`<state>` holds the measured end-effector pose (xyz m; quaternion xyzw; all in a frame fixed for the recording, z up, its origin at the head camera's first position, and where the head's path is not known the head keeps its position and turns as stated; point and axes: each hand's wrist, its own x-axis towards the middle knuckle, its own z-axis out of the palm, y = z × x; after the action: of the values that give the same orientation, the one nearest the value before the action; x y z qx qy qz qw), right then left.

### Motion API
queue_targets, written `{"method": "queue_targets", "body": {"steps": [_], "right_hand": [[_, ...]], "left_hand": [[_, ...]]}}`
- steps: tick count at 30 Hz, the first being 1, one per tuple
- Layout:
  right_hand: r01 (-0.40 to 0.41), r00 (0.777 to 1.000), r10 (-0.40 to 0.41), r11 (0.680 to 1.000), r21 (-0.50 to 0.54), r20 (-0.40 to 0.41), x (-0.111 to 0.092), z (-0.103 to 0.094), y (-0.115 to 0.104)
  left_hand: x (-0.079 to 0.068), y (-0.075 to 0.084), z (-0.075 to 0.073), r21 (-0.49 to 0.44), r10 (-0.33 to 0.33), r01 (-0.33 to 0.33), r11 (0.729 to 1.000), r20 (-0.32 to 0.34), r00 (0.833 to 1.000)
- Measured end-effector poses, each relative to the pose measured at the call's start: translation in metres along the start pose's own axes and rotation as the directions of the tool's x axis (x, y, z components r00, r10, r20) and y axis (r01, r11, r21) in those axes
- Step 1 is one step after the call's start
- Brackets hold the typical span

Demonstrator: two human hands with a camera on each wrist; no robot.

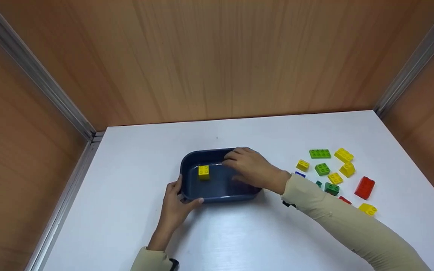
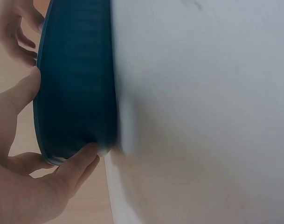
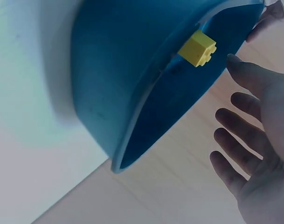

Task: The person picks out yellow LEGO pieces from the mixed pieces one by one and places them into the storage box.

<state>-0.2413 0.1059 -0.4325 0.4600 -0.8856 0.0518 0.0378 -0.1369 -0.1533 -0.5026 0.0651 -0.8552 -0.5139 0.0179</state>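
A dark blue plastic tub (image 1: 222, 198) stands on the white table, and one yellow toy brick (image 1: 203, 172) is inside it, towards the left. My left hand (image 1: 173, 207) holds the tub's near left corner, thumb on the front rim and fingers along the side; the left wrist view shows the fingers against its wall. Over the tub's right part is my right hand (image 1: 252, 168). In the right wrist view its fingers (image 3: 239, 126) are spread and loosely bent, with nothing between them, and the yellow brick (image 3: 197, 49) lies apart from them.
Right of the tub lie several loose bricks: a long green brick (image 1: 320, 153), a yellow brick (image 1: 344, 155), a red brick (image 1: 364, 188) and others. My right sleeve (image 1: 337, 218) partly covers some. A wooden panel (image 1: 232, 60) rises behind the table (image 1: 138, 165).
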Motion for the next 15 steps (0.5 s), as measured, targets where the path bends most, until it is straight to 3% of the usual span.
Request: {"method": "queue_targets", "body": {"steps": [15], "right_hand": [[-0.069,0.994,0.070,0.997,0.015,-0.088,-0.030,-0.004,0.021]], "left_hand": [[-0.001,-0.002,0.000,-0.028,0.002,-0.002,1.000,0.002,1.000]]}}
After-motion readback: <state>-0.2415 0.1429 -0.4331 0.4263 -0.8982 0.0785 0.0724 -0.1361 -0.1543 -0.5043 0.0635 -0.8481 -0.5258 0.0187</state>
